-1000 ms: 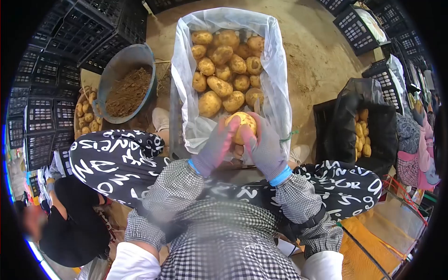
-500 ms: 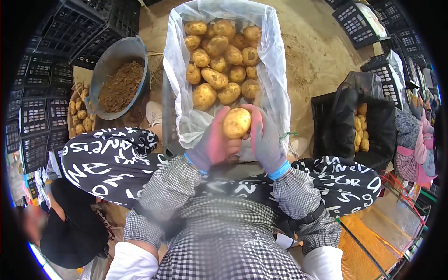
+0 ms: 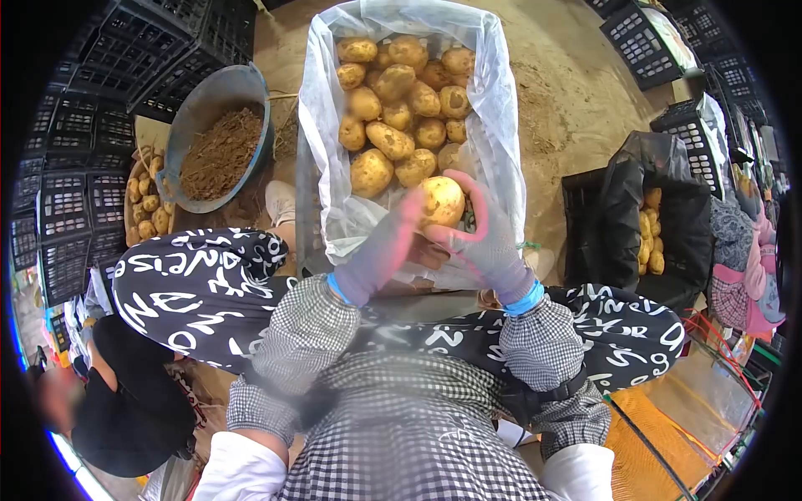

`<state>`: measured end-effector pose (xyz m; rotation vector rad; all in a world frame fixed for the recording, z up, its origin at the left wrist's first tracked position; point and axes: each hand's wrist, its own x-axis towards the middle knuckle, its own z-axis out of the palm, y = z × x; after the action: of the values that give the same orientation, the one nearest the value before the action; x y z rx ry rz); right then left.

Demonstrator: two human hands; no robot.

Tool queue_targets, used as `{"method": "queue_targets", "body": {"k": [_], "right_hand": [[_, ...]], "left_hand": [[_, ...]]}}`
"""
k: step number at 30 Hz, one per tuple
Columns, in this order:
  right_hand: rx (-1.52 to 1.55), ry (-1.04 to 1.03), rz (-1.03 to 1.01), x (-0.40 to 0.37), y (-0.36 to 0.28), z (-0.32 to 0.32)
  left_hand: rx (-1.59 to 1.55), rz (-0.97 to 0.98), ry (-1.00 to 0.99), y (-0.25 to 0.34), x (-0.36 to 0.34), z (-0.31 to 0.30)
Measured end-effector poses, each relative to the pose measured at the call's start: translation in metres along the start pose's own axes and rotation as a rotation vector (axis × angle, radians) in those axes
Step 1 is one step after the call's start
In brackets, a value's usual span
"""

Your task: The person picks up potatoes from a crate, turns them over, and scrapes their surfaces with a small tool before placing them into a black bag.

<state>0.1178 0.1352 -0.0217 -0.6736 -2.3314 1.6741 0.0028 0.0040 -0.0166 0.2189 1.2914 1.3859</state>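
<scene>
A pale yellow potato (image 3: 443, 202) is held up over the near end of a crate lined with white plastic (image 3: 494, 167). My right hand (image 3: 489, 234), in a grey and pink glove, grips it from the right with thumb and fingers. From the left, my left hand (image 3: 380, 246), gloved alike and smeared by motion, rests its thumb side against the potato, with fingers partly hidden below. Inside the crate lie several loose potatoes (image 3: 388, 140) with brown soil patches.
A blue-grey tub of soil (image 3: 177, 142) stands left, beside a container of potatoes (image 3: 149, 204). To the right is a black-lined crate (image 3: 610, 209) holding potatoes. Black crates (image 3: 71, 200) are stacked at far left. A person in black (image 3: 134, 409) is at lower left.
The potato has shifted slightly right and turned, showing a browner patch. My right hand has moved right, its thumb now under the potato. The left thumb has moved along its side.
</scene>
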Motion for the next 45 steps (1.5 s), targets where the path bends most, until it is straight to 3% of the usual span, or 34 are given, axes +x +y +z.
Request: {"method": "queue_targets", "body": {"k": [2,4,7,11,16,17,19,23,25,29,34,36,37,40,44,45], "right_hand": [[-0.004,0.035,-0.020,0.001,0.006,0.003],[-0.047,0.064,-0.069,0.000,0.006,0.004],[-0.039,0.024,-0.040,-0.003,-0.003,0.001],[0.149,-0.016,0.020,-0.004,0.009,0.003],[0.590,-0.047,0.197,-0.002,-0.013,-0.003],[0.524,-0.049,0.161,-0.002,-0.017,-0.005],[0.391,-0.051,0.088,0.000,-0.020,-0.008],[0.310,-0.042,-0.003,-0.004,-0.021,-0.007],[0.224,-0.054,-0.041,-0.004,-0.015,-0.008],[0.449,-0.106,0.087,-0.010,-0.016,-0.007],[0.654,-0.129,0.097,-0.011,-0.011,-0.004],[0.603,-0.153,0.079,-0.011,-0.011,-0.007],[0.576,-0.167,0.071,-0.012,-0.011,-0.010],[0.791,-0.053,0.353,-0.014,0.008,-0.010],[0.367,0.029,0.083,-0.014,-0.004,-0.004],[0.170,0.008,-0.001,-0.015,-0.017,-0.001]], "left_hand": [[0.322,0.269,0.055,-0.015,0.001,0.002],[0.378,0.387,0.055,-0.020,0.002,-0.004],[0.353,0.327,-0.002,-0.017,-0.004,-0.008],[0.086,-0.073,-0.042,0.006,-0.014,-0.011],[0.183,0.170,0.042,-0.005,-0.008,-0.011],[0.193,0.239,0.050,-0.006,-0.008,-0.009],[0.336,0.246,0.100,0.000,-0.009,-0.004],[0.183,0.044,0.099,0.010,-0.011,0.000],[0.212,0.103,0.116,0.000,-0.003,-0.012],[0.294,0.097,0.155,-0.002,-0.001,-0.020],[0.437,0.482,0.262,-0.017,0.003,0.000],[0.382,0.448,0.208,-0.015,0.001,0.001],[0.290,0.330,0.127,-0.006,-0.004,-0.005],[-0.050,0.086,0.034,0.000,-0.002,-0.006],[-0.205,0.054,-0.130,-0.006,0.004,-0.019],[0.040,0.252,-0.012,-0.026,0.015,-0.026]]}}
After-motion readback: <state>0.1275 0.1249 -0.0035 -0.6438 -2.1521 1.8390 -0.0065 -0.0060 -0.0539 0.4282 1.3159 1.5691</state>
